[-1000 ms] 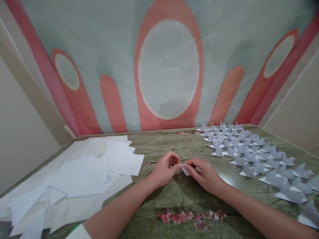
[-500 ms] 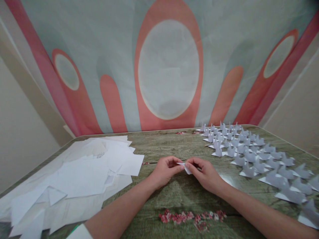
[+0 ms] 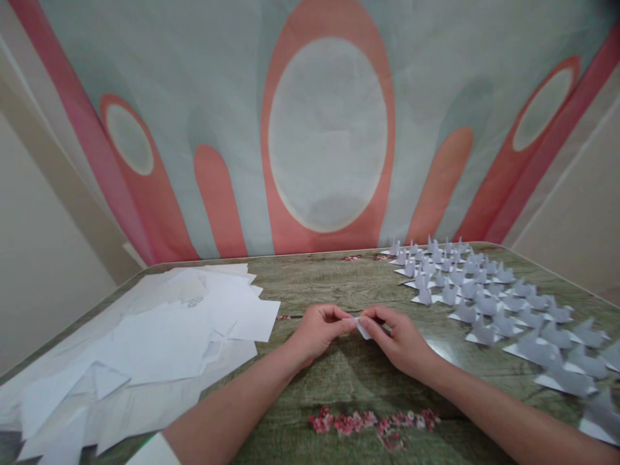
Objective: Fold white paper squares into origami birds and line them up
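Between my two hands is a small folded piece of white paper, held just above the table at the centre of the view. My left hand pinches its left tip between thumb and fingers. From the other side my right hand grips the body of the paper, also with thumb and fingers. Much of the piece is hidden behind the fingertips. On the right stand several rows of folded white paper figures with pointed tips. At the left lies a spread pile of white paper sheets.
The wood-patterned table carries printed pink flowers near its front. A backdrop with coral and white shapes rises behind the far edge. A white paper corner shows beside my left forearm.
My left fingers have closed further over the paper's left tip, which stuck out before and is now mostly covered. My right hand keeps nearly the same place.
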The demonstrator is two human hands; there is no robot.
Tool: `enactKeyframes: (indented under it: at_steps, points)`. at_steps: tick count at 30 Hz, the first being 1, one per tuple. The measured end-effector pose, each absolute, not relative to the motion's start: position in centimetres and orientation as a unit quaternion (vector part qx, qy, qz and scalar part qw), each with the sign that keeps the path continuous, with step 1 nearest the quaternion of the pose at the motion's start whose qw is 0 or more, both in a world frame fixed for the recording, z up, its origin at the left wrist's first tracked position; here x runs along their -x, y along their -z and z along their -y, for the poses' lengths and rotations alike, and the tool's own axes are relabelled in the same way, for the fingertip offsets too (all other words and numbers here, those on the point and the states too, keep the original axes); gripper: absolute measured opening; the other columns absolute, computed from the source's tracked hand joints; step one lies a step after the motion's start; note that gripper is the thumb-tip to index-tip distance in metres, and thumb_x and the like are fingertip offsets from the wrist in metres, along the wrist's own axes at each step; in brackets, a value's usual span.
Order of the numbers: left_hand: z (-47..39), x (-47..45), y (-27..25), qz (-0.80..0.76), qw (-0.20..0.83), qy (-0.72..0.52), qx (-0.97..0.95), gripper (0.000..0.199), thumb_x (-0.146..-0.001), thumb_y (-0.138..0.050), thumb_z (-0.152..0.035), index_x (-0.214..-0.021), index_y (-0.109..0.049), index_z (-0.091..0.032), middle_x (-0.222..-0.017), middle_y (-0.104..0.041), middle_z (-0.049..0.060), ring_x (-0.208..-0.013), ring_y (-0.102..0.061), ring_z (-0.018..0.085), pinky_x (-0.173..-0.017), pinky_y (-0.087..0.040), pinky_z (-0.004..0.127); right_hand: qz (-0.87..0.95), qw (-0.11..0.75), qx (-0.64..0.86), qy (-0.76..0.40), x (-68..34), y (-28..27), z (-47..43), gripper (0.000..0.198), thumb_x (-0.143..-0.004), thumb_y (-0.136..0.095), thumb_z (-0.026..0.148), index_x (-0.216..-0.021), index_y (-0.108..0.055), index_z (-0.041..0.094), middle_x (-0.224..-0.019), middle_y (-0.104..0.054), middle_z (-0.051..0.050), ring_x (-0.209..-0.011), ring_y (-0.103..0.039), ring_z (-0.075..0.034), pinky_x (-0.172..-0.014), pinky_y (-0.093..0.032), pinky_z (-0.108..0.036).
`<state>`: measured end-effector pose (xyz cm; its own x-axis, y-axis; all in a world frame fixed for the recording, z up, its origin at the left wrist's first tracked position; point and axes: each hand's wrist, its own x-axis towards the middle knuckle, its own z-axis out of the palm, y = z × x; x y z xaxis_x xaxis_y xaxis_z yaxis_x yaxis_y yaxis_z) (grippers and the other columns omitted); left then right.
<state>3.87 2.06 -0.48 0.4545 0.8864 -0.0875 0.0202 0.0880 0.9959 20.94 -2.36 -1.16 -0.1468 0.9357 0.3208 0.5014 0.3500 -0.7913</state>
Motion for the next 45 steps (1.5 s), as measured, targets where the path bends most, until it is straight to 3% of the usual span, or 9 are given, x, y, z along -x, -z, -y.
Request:
enactKeyframes:
  at_steps: [10,16,20,34,45]
  points:
    - [-2.4,-3.6,-0.2,-0.364,0.645,-0.337,-0.581,0.031,-0.067,-0.069,-0.041,-0.077,-0.07,-0.012,-0.073,-0.068,0.004,-0.067,-0.056,0.014,-0.071,-0.039,0.024,0.7,0.441,0.51,-0.235,-21.0,1.0,2.4,0.021,-0.086,-0.045,0.031,-0.078,-0.06,0.018,-0.071,-0.059,-0.001,-0.067,-0.052,-0.015,-0.064,-0.039,-0.025]
    - [-2.3,-3.8,0.2,-0.357,0.626,-0.345,-0.601,0.035,-0.074,-0.061,-0.045,-0.084,-0.067,-0.012,-0.074,-0.065,0.003,-0.068,-0.055,0.013,-0.069,-0.04,0.024,0.664,0.453,0.522,-0.285,-21.0,1.2,2.2,0.024,-0.086,-0.046,0.035,-0.078,-0.06,0.018,-0.069,-0.059,-0.001,-0.064,-0.052,-0.015,-0.06,-0.04,-0.024]
    - [-1.9,-4.2,0.8,-0.353,0.618,-0.37,-0.597,0.028,-0.068,-0.069,-0.037,-0.077,-0.06,-0.012,-0.074,-0.062,0.001,-0.068,-0.053,0.012,-0.069,-0.04,0.023,0.665,0.456,0.515,-0.292,-20.7,1.2,2.3,0.025,-0.085,-0.047,0.037,-0.08,-0.062,0.018,-0.072,-0.062,-0.002,-0.067,-0.053,-0.016,-0.062,-0.041,-0.025]
    - [-1.7,-4.2,0.9,-0.383,0.485,-0.347,-0.706,0.021,-0.075,-0.06,-0.035,-0.076,-0.056,-0.014,-0.069,-0.056,0.0,-0.064,-0.049,0.012,-0.06,-0.037,0.022,0.69,0.421,0.501,-0.309,-21.1,1.4,2.1,0.022,-0.081,-0.051,0.035,-0.077,-0.064,0.017,-0.07,-0.06,-0.001,-0.067,-0.053,-0.015,-0.062,-0.041,-0.025]
    - [-1.5,-4.0,0.5,-0.364,0.478,-0.343,-0.722,0.02,-0.078,-0.054,-0.034,-0.073,-0.056,-0.014,-0.067,-0.054,0.0,-0.065,-0.048,0.013,-0.062,-0.037,0.022,0.645,0.419,0.492,-0.409,-21.0,1.7,2.0,0.025,-0.079,-0.053,0.038,-0.073,-0.061,0.016,-0.06,-0.051,0.002,-0.056,-0.044,-0.011,-0.05,-0.035,-0.021]
